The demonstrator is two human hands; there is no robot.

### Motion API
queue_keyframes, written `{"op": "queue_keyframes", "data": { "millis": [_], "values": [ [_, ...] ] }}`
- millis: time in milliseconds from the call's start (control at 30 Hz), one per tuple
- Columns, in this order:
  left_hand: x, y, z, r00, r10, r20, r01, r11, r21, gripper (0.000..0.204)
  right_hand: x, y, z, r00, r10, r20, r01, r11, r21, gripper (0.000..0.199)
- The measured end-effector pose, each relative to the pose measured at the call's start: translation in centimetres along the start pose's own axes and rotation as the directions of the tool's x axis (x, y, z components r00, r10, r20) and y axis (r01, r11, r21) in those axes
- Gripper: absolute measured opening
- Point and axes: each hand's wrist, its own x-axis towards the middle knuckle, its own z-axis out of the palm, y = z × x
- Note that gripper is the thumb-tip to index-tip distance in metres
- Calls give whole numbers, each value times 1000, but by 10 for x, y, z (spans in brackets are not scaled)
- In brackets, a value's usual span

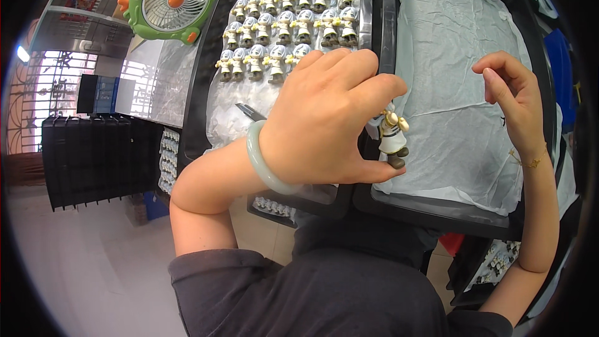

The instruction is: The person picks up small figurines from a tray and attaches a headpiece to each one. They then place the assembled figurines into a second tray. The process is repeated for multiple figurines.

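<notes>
My left hand, with a pale green bangle at the wrist, pinches a small figurine between thumb and fingers. This figurine has a white outfit, yellow details and dark boots; its upper part is partly hidden by my fingers. It is above the inner edge of the right tray, which is lined with crumpled white sheet. Over that tray's far right side, my right hand has curled fingers, thumb near the index fingertip, with nothing visible between them. Beneath my left arm, similar figurines stand in rows in the left tray.
A dark, slim pointed object lies on the left tray's lining beside my wrist. A green fan stands at the back left. Black stacked trays are at left; more figurines show lower down. A tray with figurines sits lower right.
</notes>
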Motion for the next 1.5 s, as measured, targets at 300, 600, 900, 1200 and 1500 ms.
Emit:
{"op": "queue_keyframes", "data": {
  "millis": [300,600,900,1200,1500],
  "values": [
    [10,-72,-33,987,-157,-37,159,986,56,50,-1,3,-2,1000,-8,6,8,999,31,14],
    [-7,-79,8,905,-276,323,126,901,416,54,-1,1,-2,1000,-1,16,0,999,36,14],
    [-6,-84,18,860,-372,350,139,829,542,69,-3,-5,0,997,72,14,-72,997,-9,13],
    [5,-20,-3,976,-94,196,62,985,163,41,5,-14,-36,948,-283,-146,189,868,-459,18],
    [-18,43,29,804,281,524,-292,954,-64,31,-69,31,-127,873,293,-391,-488,482,-728,42]
  ]
}}
